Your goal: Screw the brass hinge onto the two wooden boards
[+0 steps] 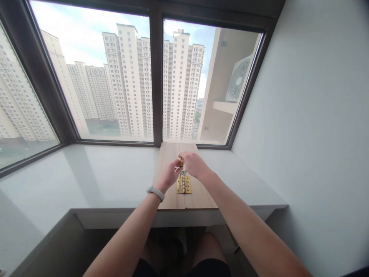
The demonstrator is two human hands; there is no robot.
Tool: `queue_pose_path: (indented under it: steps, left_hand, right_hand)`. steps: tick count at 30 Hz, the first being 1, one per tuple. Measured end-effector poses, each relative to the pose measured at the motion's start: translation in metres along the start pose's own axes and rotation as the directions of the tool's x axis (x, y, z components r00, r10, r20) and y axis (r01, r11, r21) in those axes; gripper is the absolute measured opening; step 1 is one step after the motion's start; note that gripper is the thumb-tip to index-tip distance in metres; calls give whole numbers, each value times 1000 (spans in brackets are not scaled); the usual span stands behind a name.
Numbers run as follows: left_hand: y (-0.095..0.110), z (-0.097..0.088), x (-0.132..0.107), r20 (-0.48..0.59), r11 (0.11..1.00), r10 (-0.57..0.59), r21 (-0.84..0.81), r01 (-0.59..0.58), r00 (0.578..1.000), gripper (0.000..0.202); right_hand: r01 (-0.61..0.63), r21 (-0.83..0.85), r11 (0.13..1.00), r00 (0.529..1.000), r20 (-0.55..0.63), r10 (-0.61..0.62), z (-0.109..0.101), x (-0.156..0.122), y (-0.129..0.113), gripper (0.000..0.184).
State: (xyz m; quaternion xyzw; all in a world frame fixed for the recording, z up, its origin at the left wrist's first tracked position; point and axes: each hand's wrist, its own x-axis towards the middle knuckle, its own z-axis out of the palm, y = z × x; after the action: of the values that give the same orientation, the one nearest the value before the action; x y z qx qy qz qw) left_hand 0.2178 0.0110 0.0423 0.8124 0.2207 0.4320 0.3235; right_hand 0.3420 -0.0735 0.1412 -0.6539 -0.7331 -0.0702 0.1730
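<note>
Daylight enters through large dark-framed glass windows (129, 84) above a white, smooth-topped counter (118, 177), beside a plain pale-grey wall (305, 100).

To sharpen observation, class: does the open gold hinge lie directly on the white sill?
No, the gold hinge lies on the wooden boards.

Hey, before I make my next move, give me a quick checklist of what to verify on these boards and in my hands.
1. Left board and right board side by side: ok, a seam runs between them.
2. Hinge across the seam: ok, it lies spread open over it.
3. Screws close by: ok, a small heap just beyond the hinge.
4. Enough screws: cannot tell, too small to count.
5. Gold piece in hand: ok, at the fingertips of your left hand and right hand.
6. Gold piece undamaged: cannot tell, fingers partly hide it.
</note>
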Motion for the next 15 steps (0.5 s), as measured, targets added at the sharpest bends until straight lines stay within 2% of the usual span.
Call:
queue_pose_path:
  steps: [4, 10, 12, 15]
  left_hand:
    - [10, -5, -1, -31, 999, -13, 50, 15, 999, 21]
    - [23, -7, 2, -110, 998, -16, 60, 22, 994, 5]
    - [23, -6, 2, -115, 999, -12, 44, 17, 993, 5]
    - [19, -4, 1, -135, 1000, -15, -22, 12, 991, 12]
  right_hand:
    - [-47, -36, 998, 999, -13, 47, -2, 6, -5, 13]
    - [-145, -96, 985, 989, -8, 145, -7, 9, -13, 29]
    - [-140, -109, 984, 990, -21, 139, -8, 7, -14, 29]
    - [-81, -67, 995, 996, -28, 79, -11, 2, -15, 16]
